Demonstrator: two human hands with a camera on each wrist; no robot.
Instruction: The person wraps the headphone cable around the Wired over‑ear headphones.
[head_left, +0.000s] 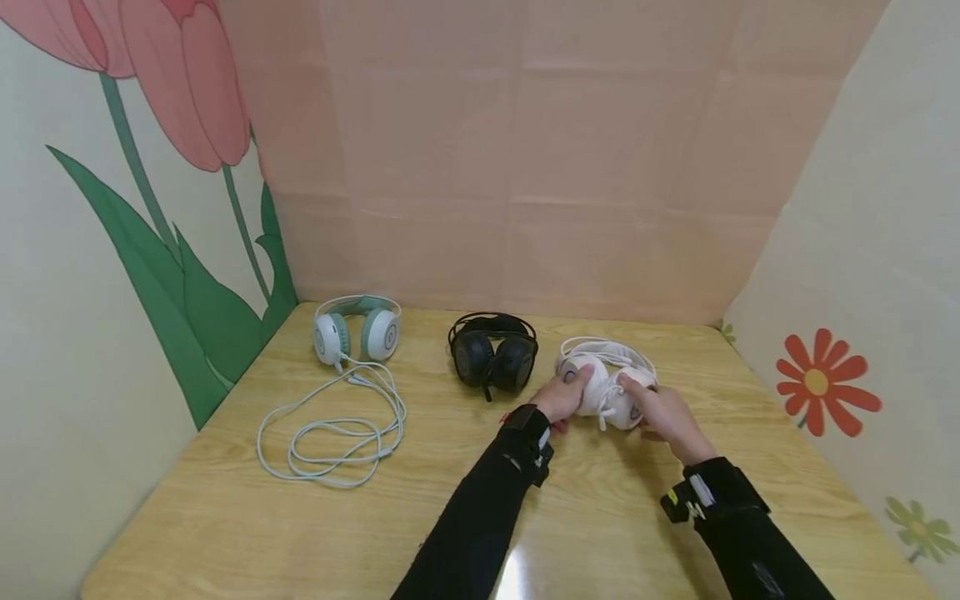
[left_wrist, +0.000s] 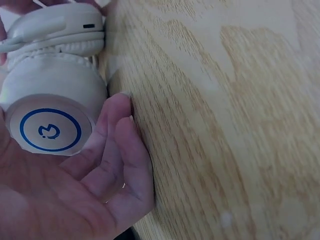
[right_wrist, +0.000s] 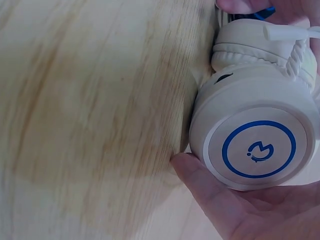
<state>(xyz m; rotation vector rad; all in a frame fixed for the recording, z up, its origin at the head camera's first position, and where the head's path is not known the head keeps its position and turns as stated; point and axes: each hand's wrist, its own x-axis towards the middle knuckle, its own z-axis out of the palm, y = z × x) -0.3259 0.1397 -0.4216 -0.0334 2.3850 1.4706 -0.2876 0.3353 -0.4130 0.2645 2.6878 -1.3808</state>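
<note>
White headphones [head_left: 617, 410] lie toward the right of the table, headband at the back and ear cups facing the front. My left hand [head_left: 561, 398] holds the left ear cup, thumb over its top. In the left wrist view, curled fingers [left_wrist: 134, 155] lie low beside that cup [left_wrist: 55, 127], which bears a blue ring logo. With thumb above and fingers underneath, my right hand [head_left: 670, 417] grips the other cup, whose matching logo [right_wrist: 259, 149] shows in the right wrist view. A white cord [right_wrist: 295, 60] hangs across the cups.
Black headphones [head_left: 474, 358] stand just left of my left hand. Farther left are white and green headphones [head_left: 330, 337], their long pale cable [head_left: 300, 477] looped on the wooden table [head_left: 225, 533]. A pink sheet [head_left: 510, 167] closes off the back, with patterned walls on both sides.
</note>
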